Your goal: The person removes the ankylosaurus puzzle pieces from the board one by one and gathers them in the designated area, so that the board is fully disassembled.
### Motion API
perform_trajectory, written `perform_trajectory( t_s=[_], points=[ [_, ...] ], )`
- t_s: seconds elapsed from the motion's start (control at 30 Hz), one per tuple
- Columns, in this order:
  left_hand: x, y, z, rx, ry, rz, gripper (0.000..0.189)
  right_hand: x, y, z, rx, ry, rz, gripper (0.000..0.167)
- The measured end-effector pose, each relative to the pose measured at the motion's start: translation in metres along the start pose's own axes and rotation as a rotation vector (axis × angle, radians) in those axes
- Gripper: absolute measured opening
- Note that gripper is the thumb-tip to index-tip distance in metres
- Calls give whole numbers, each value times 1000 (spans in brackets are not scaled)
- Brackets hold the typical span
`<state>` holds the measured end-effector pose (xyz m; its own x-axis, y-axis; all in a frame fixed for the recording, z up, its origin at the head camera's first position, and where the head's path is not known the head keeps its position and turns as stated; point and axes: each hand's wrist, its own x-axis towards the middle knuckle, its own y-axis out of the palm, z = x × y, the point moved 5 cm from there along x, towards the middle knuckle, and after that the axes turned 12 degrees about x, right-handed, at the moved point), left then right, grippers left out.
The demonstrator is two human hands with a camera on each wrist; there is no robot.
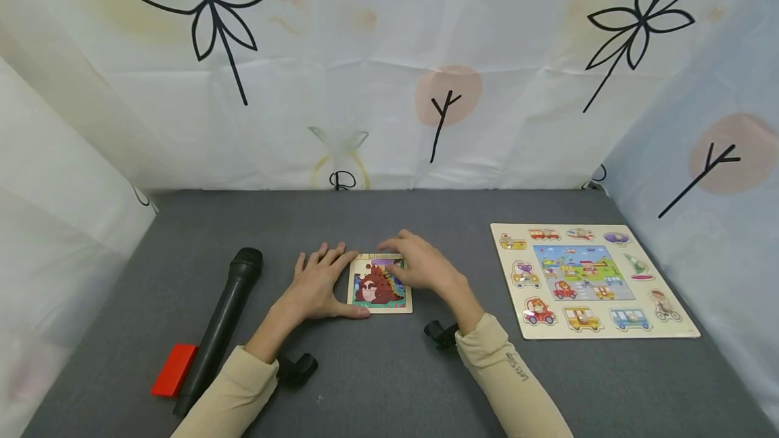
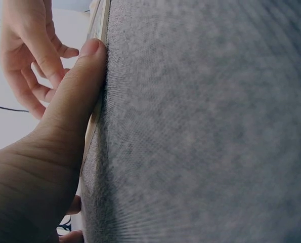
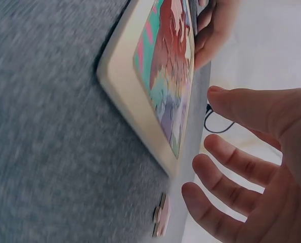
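Note:
A small wooden-framed jigsaw puzzle (image 1: 381,309) lies flat on the grey table, its picture showing a dark red dinosaur on a coloured ground. My left hand (image 1: 319,287) rests at its left side, fingers spread. The left thumb (image 2: 84,76) lies straight along the puzzle's near edge and the index fingertip is by the far left corner. Over the puzzle's far right part hovers my right hand (image 1: 422,264). In the right wrist view its fingers (image 3: 231,162) are loosely bent and apart, with nothing between them. Part of the puzzle's far right corner is hidden beneath it.
To the right lies a large vehicle puzzle board (image 1: 511,289). A black microphone (image 1: 222,320) and a red block (image 1: 174,370) lie on the left. In the right wrist view, a small flat pinkish thing (image 3: 161,217) lies on the table beyond the small puzzle.

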<state>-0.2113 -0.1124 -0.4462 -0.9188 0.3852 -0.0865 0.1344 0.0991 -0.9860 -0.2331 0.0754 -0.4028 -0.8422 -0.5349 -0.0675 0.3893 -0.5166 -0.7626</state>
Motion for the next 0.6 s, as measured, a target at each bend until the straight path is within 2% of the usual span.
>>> perform_trajectory(
  t_s=[0.3,0.6],
  points=[
    [-1,0,0,1,-2,-1,113,7,8,6,-7,-24,17,36],
    [0,0,0,-9,-5,5,115,9,18,5,-14,6,54,33]
  ],
)
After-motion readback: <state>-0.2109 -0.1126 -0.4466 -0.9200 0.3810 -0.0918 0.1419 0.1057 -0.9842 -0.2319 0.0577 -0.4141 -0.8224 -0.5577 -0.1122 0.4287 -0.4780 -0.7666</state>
